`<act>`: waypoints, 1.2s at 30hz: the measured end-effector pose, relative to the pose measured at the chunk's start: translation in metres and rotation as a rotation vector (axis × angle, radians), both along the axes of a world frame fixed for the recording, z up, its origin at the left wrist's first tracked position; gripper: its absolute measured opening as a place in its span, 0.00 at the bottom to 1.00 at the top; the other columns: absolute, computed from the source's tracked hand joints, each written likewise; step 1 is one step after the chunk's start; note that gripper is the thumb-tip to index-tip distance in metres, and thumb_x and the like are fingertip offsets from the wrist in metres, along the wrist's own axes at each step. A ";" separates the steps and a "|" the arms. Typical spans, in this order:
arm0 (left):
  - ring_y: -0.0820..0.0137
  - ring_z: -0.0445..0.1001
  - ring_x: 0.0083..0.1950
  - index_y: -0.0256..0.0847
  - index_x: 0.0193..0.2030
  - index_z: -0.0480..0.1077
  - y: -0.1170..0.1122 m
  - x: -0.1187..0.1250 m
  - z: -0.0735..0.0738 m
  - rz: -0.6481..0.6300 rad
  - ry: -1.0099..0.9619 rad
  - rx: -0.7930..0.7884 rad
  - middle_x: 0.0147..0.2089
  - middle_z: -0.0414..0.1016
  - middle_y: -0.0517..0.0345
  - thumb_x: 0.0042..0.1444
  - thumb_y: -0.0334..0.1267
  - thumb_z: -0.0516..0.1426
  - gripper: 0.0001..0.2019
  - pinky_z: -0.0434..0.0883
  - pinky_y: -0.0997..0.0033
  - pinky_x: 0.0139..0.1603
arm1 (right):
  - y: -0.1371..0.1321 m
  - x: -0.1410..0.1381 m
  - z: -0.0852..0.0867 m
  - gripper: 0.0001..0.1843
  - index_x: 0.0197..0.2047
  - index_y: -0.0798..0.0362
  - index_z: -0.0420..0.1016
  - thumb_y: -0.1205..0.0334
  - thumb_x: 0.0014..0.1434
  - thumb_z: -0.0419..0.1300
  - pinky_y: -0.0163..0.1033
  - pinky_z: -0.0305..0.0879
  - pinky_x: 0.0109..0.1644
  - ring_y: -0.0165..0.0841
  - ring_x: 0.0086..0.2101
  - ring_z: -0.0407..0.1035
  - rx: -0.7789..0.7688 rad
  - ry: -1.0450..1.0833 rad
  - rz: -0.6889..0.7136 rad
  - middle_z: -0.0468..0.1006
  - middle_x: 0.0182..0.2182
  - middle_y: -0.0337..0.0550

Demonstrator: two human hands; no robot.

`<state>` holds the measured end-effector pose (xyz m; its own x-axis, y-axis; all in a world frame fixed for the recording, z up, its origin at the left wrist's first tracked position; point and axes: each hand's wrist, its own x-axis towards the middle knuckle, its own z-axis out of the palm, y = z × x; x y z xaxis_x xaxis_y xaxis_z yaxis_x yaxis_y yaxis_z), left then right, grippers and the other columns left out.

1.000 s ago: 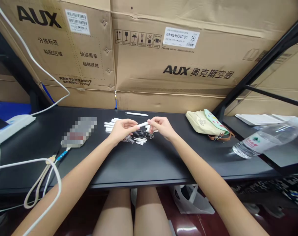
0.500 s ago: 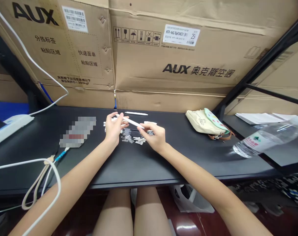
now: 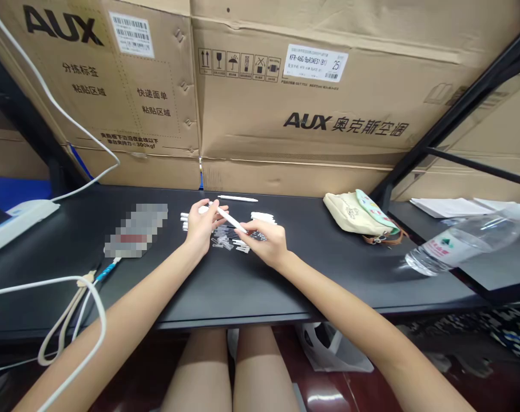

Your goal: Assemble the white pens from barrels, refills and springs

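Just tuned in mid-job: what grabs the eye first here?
Both hands meet at centre over a white pen: the left hand grips it and the right hand reaches its lower end, above a scatter of small pen parts. Huge AUX cartons wall the back, and a water bottle lies on its side at far right.

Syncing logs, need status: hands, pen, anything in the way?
Left hand gripping white pen. Right hand at its lower end, grip unclear. Loose pen parts underneath; nothing blocking.
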<state>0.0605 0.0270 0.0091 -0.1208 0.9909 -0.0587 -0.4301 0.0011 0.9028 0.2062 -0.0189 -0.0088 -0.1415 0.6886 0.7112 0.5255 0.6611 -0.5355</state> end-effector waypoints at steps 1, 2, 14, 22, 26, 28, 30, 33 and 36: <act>0.70 0.78 0.34 0.38 0.41 0.61 0.000 0.000 0.000 -0.009 -0.013 -0.001 0.29 0.78 0.54 0.54 0.32 0.59 0.11 0.74 0.69 0.40 | 0.000 0.000 0.000 0.11 0.30 0.51 0.76 0.55 0.57 0.57 0.39 0.68 0.33 0.32 0.25 0.69 0.017 -0.002 0.013 0.78 0.26 0.44; 0.69 0.78 0.34 0.37 0.39 0.61 0.001 0.000 0.000 -0.018 -0.020 -0.001 0.29 0.78 0.54 0.54 0.32 0.60 0.10 0.74 0.68 0.40 | 0.000 0.001 -0.001 0.11 0.30 0.51 0.76 0.55 0.57 0.57 0.39 0.68 0.32 0.32 0.24 0.69 0.032 -0.006 0.023 0.77 0.26 0.44; 0.71 0.78 0.32 0.38 0.37 0.60 0.003 -0.001 0.000 0.014 -0.045 0.003 0.26 0.77 0.56 0.56 0.30 0.57 0.07 0.74 0.70 0.39 | 0.005 -0.001 -0.001 0.07 0.30 0.53 0.74 0.62 0.58 0.59 0.33 0.67 0.27 0.26 0.21 0.68 0.318 0.015 0.048 0.78 0.24 0.39; 0.69 0.79 0.34 0.37 0.41 0.61 0.002 0.000 0.000 0.036 -0.043 0.015 0.28 0.77 0.54 0.56 0.30 0.58 0.09 0.74 0.67 0.41 | 0.005 -0.001 -0.002 0.06 0.30 0.54 0.75 0.62 0.57 0.60 0.33 0.67 0.27 0.27 0.21 0.68 0.284 0.019 0.048 0.78 0.23 0.40; 0.68 0.79 0.37 0.39 0.56 0.54 0.000 0.000 0.003 0.023 -0.041 0.019 0.32 0.78 0.53 0.58 0.33 0.56 0.20 0.74 0.66 0.42 | 0.008 0.001 0.000 0.05 0.32 0.54 0.76 0.62 0.54 0.61 0.34 0.69 0.29 0.27 0.23 0.70 0.176 0.105 0.005 0.79 0.26 0.41; 0.67 0.79 0.38 0.39 0.58 0.52 -0.001 -0.001 0.004 -0.009 -0.034 0.019 0.34 0.78 0.51 0.60 0.37 0.54 0.21 0.74 0.65 0.42 | 0.017 0.007 0.001 0.07 0.33 0.54 0.75 0.60 0.53 0.61 0.35 0.70 0.30 0.29 0.25 0.71 0.020 0.238 -0.020 0.79 0.28 0.42; 0.65 0.79 0.39 0.39 0.56 0.55 -0.001 -0.002 0.005 -0.042 -0.032 0.010 0.37 0.77 0.48 0.62 0.41 0.52 0.18 0.75 0.64 0.40 | 0.032 0.018 0.003 0.11 0.33 0.55 0.74 0.55 0.51 0.63 0.36 0.72 0.31 0.32 0.28 0.74 -0.164 0.412 -0.021 0.79 0.29 0.44; 0.64 0.78 0.41 0.39 0.49 0.59 -0.001 -0.006 0.006 -0.034 -0.032 -0.001 0.41 0.77 0.46 0.62 0.43 0.52 0.13 0.75 0.66 0.38 | 0.061 0.042 0.006 0.17 0.30 0.56 0.74 0.51 0.44 0.66 0.40 0.73 0.35 0.36 0.30 0.75 -0.353 0.500 -0.039 0.78 0.26 0.44; 0.67 0.78 0.39 0.39 0.45 0.61 0.000 -0.009 0.008 0.015 -0.016 0.007 0.38 0.76 0.49 0.60 0.40 0.53 0.09 0.75 0.69 0.35 | 0.085 0.062 0.007 0.16 0.28 0.56 0.75 0.53 0.39 0.69 0.41 0.71 0.41 0.37 0.32 0.75 -0.423 0.377 -0.047 0.79 0.27 0.46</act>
<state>0.0514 0.0265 0.0171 -0.1349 0.9894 -0.0537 -0.4441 -0.0120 0.8959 0.2682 0.0665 -0.0020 0.1065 0.9238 0.3677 0.2706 0.3289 -0.9048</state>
